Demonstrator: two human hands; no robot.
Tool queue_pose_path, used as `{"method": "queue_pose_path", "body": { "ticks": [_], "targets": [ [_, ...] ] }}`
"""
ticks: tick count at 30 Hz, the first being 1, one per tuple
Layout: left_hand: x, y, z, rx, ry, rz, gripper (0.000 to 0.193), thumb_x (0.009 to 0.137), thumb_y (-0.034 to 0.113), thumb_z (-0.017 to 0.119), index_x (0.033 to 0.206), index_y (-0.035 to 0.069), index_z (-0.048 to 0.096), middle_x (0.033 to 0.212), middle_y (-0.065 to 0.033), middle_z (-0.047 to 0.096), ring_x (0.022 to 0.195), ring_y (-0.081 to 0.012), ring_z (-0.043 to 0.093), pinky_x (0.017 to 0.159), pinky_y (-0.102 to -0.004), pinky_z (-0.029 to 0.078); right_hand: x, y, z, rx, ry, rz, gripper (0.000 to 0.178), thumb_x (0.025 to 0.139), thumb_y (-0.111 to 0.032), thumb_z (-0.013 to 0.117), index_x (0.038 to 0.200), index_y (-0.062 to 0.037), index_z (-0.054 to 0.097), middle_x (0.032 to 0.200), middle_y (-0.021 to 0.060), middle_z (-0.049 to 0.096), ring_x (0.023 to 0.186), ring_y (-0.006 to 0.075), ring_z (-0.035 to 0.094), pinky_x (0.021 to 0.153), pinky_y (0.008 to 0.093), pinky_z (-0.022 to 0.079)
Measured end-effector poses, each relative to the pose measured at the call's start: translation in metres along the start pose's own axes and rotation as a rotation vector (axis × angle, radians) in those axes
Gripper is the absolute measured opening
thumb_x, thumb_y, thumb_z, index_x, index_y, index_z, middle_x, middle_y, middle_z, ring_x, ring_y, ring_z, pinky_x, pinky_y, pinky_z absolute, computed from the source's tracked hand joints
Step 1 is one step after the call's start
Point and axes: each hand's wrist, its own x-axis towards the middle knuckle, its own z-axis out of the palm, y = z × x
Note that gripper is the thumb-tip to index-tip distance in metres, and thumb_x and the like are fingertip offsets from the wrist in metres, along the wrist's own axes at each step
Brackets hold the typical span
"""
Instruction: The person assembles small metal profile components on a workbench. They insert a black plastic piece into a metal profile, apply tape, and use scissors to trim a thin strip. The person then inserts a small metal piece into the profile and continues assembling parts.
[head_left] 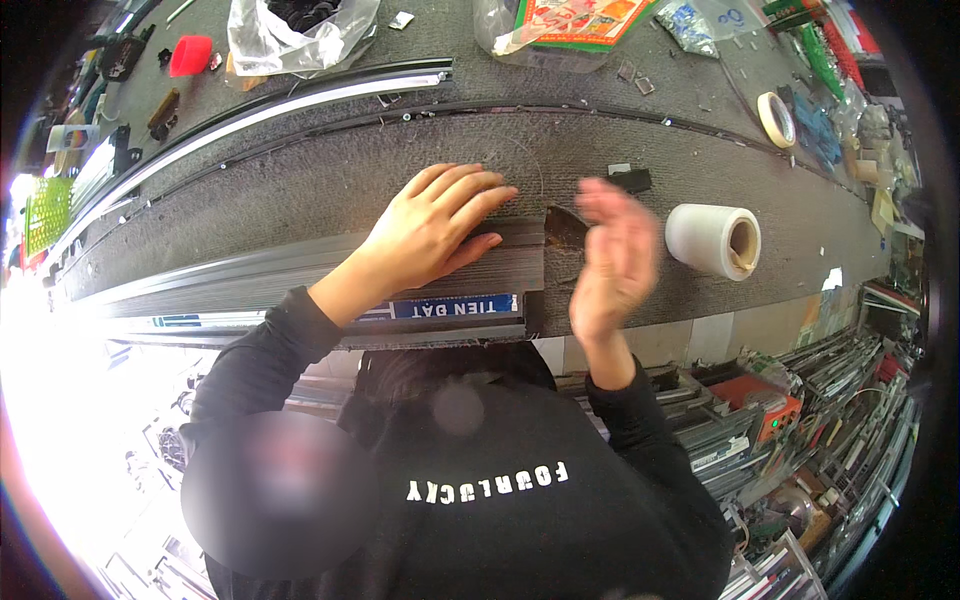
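Dark ribbed panel (500, 270) lies under the flat, spread left hand (435, 225); right hand (612, 265) hovers open, blurred.

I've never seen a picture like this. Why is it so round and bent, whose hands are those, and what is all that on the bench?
No machine is at work here. A person wears a wide fisheye camera on the head, looking down, which is why straight edges bend toward the rim. The two bare hands and black sleeves are that person's own.

The left hand lies flat, fingers spread, on a long dark ribbed metal rail set on a grey carpeted bench. The right hand is raised, open and blurred; it holds nothing.

Beside it lies a white tape roll. Further back are a thin tape ring, a clear plastic bag and a red piece.
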Motion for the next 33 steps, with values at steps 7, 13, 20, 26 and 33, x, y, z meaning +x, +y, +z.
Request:
{"method": "queue_pose_path", "body": {
  "ticks": [7, 13, 20, 26, 33],
  "targets": [
    [0.051, 0.046, 0.033, -0.037, 0.15, -0.026, 0.046, 0.09, 0.032, 0.07, 0.129, 0.011, 0.058, 0.126, -0.0104, 0.058, 0.115, -0.0298, 0.058, 0.098, -0.0426, 0.048, 0.044, -0.068, -0.107, -1.431, 0.176, -0.108, 0.063, 0.084, -0.025, 0.079, 0.138, -0.0079, 0.052, 0.139, 0.0206, 0.052, 0.127, 0.0393, 0.051, 0.106, 0.0481, 0.041],
    [0.136, 0.073, 0.081, 0.148, -0.105, -0.253, 0.046, 0.081, 0.04, 0.074, 0.107, 0.003, 0.068, 0.115, -0.0099, 0.059, 0.107, -0.0284, 0.06, 0.091, -0.0396, 0.051, 0.036, -0.042, -0.138, -1.21, 0.082, 0.056, 0.071, 0.079, -0.031, 0.083, 0.14, -0.0121, 0.053, 0.137, 0.0192, 0.053, 0.124, 0.0368, 0.053, 0.104, 0.0474, 0.043],
    [0.055, 0.074, 0.016, -0.697, 0.29, -0.132, 0.042, 0.078, 0.015, 0.079, 0.113, 0.001, 0.062, 0.118, -0.0164, 0.061, 0.11, -0.0348, 0.063, 0.091, -0.0457, 0.054, 0.027, -0.048, -0.171, -1.041, 0.417, 0.054, 0.053, 0.091, -0.032, 0.073, 0.135, -0.0055, 0.061, 0.14, 0.0174, 0.057, 0.122, 0.0337, 0.057, 0.105, 0.0445, 0.045],
    [-0.16, 0.063, -0.07, -0.992, 0.412, -0.439, 0.062, 0.081, 0.018, 0.084, 0.137, 0.008, 0.058, 0.117, -0.0102, 0.068, 0.089, -0.0174, 0.07, 0.078, -0.0312, 0.058, 0.02, -0.048, -0.117, -0.036, 0.394, 0.121, 0.056, 0.094, -0.038, 0.063, 0.141, -0.0096, 0.054, 0.147, 0.0198, 0.046, 0.136, 0.0389, 0.046, 0.11, 0.0561, 0.04],
    [-0.388, 0.064, -0.119, -0.736, 0.799, -0.754, 0.058, 0.075, 0.032, 0.089, 0.109, -0.001, 0.054, 0.093, -0.0124, 0.071, 0.086, -0.0219, 0.072, 0.08, -0.0349, 0.056, -0.035, -0.025, 0.191, 0.355, -0.004, 0.342, 0.063, 0.1, -0.041, 0.054, 0.146, -0.0001, 0.043, 0.143, 0.0198, 0.048, 0.133, 0.0354, 0.049, 0.111, 0.0506, 0.04]
  ]
}}
